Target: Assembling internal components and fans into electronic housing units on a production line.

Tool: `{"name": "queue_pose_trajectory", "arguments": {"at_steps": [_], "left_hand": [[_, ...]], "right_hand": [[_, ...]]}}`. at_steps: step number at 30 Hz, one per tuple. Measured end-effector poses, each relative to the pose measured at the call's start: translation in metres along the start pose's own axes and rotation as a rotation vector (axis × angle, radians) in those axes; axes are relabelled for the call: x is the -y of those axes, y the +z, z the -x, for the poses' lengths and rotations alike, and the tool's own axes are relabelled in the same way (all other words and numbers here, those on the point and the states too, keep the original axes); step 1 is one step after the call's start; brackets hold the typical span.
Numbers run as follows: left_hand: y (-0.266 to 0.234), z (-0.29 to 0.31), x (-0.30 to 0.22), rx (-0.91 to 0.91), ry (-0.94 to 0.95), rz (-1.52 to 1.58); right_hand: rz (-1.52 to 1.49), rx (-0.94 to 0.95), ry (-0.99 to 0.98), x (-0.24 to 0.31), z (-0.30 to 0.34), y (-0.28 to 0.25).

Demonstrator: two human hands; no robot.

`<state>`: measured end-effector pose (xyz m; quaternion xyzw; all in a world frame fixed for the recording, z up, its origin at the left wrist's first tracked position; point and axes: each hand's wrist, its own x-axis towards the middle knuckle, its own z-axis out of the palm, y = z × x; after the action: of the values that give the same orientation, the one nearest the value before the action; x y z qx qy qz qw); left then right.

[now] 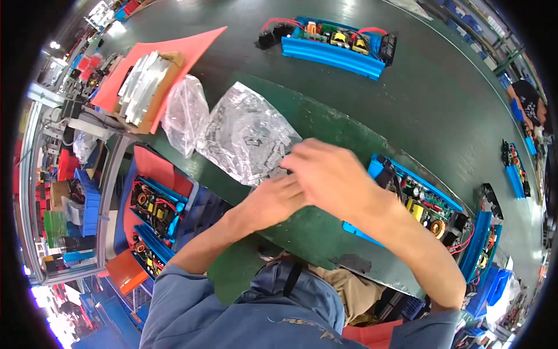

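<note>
A clear plastic bag (247, 134) full of small dark grey pieces lies on the green work surface. At its near right edge my two hands meet, fingers bent and drawn together. My right hand (331, 174) reaches over from the right, its fingertips against the bag's edge. Just below it, my left hand (273, 202) has its fingers curled partly under the right hand. A dark grey piece shows beside the fingertips; what either hand pinches is hidden. To the right of my right forearm sits a blue-cased circuit board assembly (415, 200), partly covered by that arm.
Another clear bag (186, 116) lies beside the first. A cardboard box (165, 84) of silvery strips stands at the left on an orange sheet. One blue-cased assembly (334, 49) sits at the far side, another (482, 247) at the right. Blue-cased units (154, 209) fill a bin at the left.
</note>
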<state>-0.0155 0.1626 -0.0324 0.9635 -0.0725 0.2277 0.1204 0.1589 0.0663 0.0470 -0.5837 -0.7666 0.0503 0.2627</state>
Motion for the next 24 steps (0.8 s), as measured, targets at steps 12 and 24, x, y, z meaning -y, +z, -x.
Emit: {"name": "queue_pose_trajectory", "arguments": {"at_steps": [12, 24], "left_hand": [[0.001, 0.034, -0.040, -0.355, -0.339, 0.526], [0.009, 0.050, -0.027, -0.422, -0.432, 0.905]], "right_hand": [[0.322, 0.032, -0.234, -0.024, -0.096, 0.130], [0.275, 0.084, -0.058, 0.009, -0.081, 0.077]]}}
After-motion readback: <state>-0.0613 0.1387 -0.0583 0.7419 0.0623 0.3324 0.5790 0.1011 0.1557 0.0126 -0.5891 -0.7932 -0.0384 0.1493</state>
